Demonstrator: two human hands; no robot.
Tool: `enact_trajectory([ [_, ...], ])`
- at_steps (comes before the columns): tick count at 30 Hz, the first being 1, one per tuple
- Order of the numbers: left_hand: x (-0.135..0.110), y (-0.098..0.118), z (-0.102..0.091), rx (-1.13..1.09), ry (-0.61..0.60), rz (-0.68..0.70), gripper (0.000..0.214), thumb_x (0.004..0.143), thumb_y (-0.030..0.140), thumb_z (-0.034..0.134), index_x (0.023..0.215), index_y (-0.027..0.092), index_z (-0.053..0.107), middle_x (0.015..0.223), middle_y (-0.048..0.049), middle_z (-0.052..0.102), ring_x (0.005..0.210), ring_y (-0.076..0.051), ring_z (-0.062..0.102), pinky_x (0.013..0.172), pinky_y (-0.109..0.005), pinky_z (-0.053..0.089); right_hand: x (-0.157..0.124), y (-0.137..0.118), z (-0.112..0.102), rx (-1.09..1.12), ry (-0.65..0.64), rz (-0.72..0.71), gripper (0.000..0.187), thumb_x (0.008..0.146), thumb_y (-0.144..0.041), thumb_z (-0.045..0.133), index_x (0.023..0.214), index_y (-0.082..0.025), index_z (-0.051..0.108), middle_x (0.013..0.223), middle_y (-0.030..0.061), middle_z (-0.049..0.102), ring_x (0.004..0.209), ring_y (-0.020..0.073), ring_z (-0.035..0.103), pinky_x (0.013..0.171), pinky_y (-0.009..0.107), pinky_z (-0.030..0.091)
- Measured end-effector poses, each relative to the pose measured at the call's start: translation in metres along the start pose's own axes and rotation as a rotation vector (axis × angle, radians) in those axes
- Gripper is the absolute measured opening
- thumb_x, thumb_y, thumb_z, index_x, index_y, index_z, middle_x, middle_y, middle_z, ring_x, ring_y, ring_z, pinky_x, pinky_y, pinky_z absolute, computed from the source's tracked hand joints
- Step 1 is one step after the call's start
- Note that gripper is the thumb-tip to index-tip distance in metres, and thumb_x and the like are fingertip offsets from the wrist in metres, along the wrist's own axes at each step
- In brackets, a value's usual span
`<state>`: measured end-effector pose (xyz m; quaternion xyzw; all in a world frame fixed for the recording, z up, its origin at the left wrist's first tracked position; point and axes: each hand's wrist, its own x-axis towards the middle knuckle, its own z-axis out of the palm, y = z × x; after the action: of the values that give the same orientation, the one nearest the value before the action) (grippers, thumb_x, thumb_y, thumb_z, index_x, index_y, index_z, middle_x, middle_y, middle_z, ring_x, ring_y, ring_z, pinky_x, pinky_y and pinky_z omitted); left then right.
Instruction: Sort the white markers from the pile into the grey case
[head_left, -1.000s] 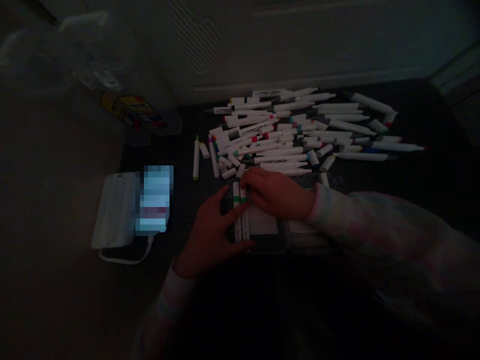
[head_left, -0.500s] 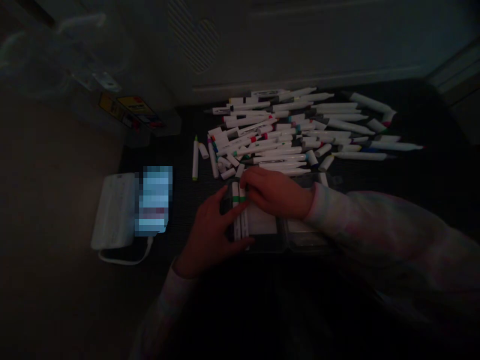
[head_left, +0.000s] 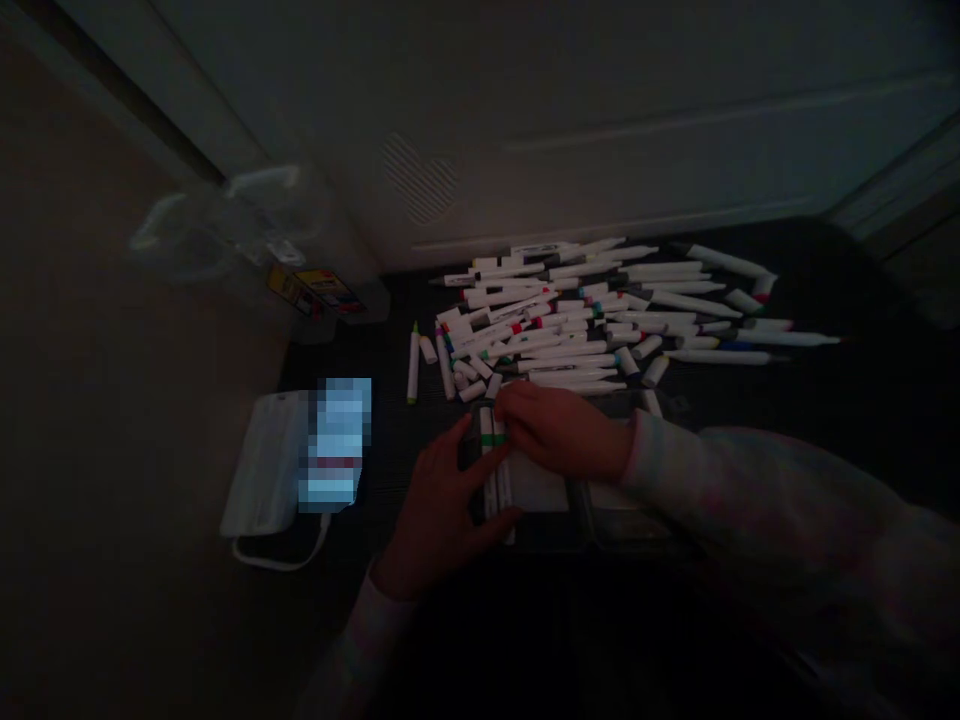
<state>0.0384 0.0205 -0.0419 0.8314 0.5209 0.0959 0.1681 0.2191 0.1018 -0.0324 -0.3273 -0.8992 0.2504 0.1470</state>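
A white marker with a green band lies lengthwise in the left part of a plastic case, beside a second green-banded marker. My right hand is closed, its fingers pinched at the far end of the right-hand marker and hiding its tip. Spread around the pair from the left is my left hand, its index finger touching across the markers and its thumb near their close ends. Just beyond the case lies a loose heap of white markers, many uncapped, with caps among them.
Left of the case, a lit phone lies by a white power bank with a white cable. A clear plastic container with coloured labels stands at the back left. A pale panel rises behind the dark table. The light is dim.
The whole view has shifted, so everything sits lower in the picture. Both hands keep nearly the same hold and place at the two green-banded markers.
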Motion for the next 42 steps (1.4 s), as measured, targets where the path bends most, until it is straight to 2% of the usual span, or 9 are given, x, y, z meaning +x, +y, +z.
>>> enact_trajectory([
  [10, -0.002, 0.001, 0.0, -0.031, 0.063, -0.003, 0.057, 0.071, 0.044, 0.057, 0.125, 0.028, 0.044, 0.137, -0.0151, 0.029, 0.121, -0.033, 0.034, 0.092, -0.05, 0.037, 0.003, -0.006, -0.005, 0.072, 0.067, 0.001, 0.017, 0.08, -0.011, 0.04, 0.09, -0.014, 0.054, 0.09, 0.0076, 0.056, 0.081, 0.016, 0.053, 0.072, 0.03, 0.044],
  [16, 0.0, 0.001, 0.003, -0.097, 0.213, -0.117, 0.046, 0.076, 0.033, 0.054, 0.121, 0.023, 0.047, 0.131, -0.014, 0.035, 0.121, -0.027, 0.037, 0.094, -0.045, 0.04, -0.009, -0.024, -0.064, 0.215, 0.304, 0.02, 0.015, 0.081, -0.013, 0.044, 0.091, -0.017, 0.054, 0.085, 0.0052, 0.059, 0.075, 0.0143, 0.054, 0.068, 0.028, 0.045],
  [19, 0.006, 0.0, -0.007, -0.093, 0.317, -0.123, 0.039, 0.079, 0.029, 0.051, 0.117, 0.022, 0.049, 0.124, -0.0123, 0.043, 0.116, -0.024, 0.042, 0.092, -0.042, 0.042, -0.031, -0.032, -0.101, 0.285, 0.557, 0.119, 0.014, 0.081, -0.019, 0.047, 0.091, -0.022, 0.056, 0.088, 0.0041, 0.06, 0.075, 0.0152, 0.055, 0.062, 0.028, 0.044],
  [21, 0.015, -0.001, -0.02, -0.045, 0.394, -0.086, 0.036, 0.079, 0.029, 0.051, 0.114, 0.021, 0.05, 0.12, -0.011, 0.047, 0.112, -0.023, 0.045, 0.091, -0.042, 0.042, -0.044, -0.029, -0.118, 0.371, 0.831, 0.174, 0.012, 0.08, -0.02, 0.051, 0.087, -0.026, 0.058, 0.084, 0.0015, 0.06, 0.071, 0.0149, 0.054, 0.059, 0.028, 0.042],
  [24, 0.038, -0.002, -0.044, 0.088, 0.528, 0.0, 0.031, 0.079, 0.026, 0.051, 0.11, 0.018, 0.052, 0.113, -0.0106, 0.052, 0.106, -0.023, 0.046, 0.089, -0.043, 0.041, -0.052, -0.008, -0.127, 0.44, 1.181, 0.21, 0.012, 0.076, -0.016, 0.054, 0.082, -0.025, 0.057, 0.079, -0.0001, 0.059, 0.065, 0.0135, 0.051, 0.058, 0.027, 0.04],
  [26, 0.058, 0.002, -0.055, 0.176, 0.561, 0.068, 0.027, 0.08, 0.025, 0.05, 0.105, 0.016, 0.055, 0.106, -0.0103, 0.057, 0.103, -0.023, 0.048, 0.087, -0.043, 0.04, -0.05, 0.013, -0.124, 0.475, 1.289, 0.222, 0.011, 0.072, -0.015, 0.055, 0.078, -0.024, 0.055, 0.075, -0.0006, 0.058, 0.059, 0.0122, 0.048, 0.054, 0.027, 0.038],
  [29, 0.089, 0.016, -0.058, 0.262, 0.453, 0.155, 0.022, 0.082, 0.023, 0.047, 0.1, 0.018, 0.058, 0.097, -0.0075, 0.062, 0.095, -0.022, 0.051, 0.082, -0.041, 0.04, -0.042, 0.04, -0.11, 0.491, 1.294, 0.374, 0.006, 0.07, -0.017, 0.052, 0.074, -0.022, 0.052, 0.072, -0.0001, 0.056, 0.06, 0.0128, 0.05, 0.055, 0.027, 0.039],
  [33, 0.118, 0.03, -0.04, 0.354, 0.291, 0.234, 0.02, 0.082, 0.017, 0.045, 0.096, 0.019, 0.059, 0.094, -0.0049, 0.063, 0.089, -0.021, 0.052, 0.076, -0.038, 0.039, -0.034, 0.056, -0.086, 0.314, 1.083, 0.414, 0.006, 0.075, -0.022, 0.048, 0.077, -0.02, 0.052, 0.07, 0.0005, 0.056, 0.059, 0.0139, 0.05, 0.056, 0.028, 0.038],
  [42, 0.124, 0.011, -0.022, 0.467, 0.175, 0.044, 0.029, 0.08, 0.009, 0.042, 0.104, 0.015, 0.057, 0.096, -0.0083, 0.063, 0.091, -0.025, 0.053, 0.075, -0.04, 0.04, -0.031, 0.051, -0.058, 0.073, 0.876, 0.3, 0.012, 0.075, -0.013, 0.042, 0.078, -0.019, 0.052, 0.07, 0.0021, 0.056, 0.061, 0.0145, 0.049, 0.057, 0.027, 0.038],
])
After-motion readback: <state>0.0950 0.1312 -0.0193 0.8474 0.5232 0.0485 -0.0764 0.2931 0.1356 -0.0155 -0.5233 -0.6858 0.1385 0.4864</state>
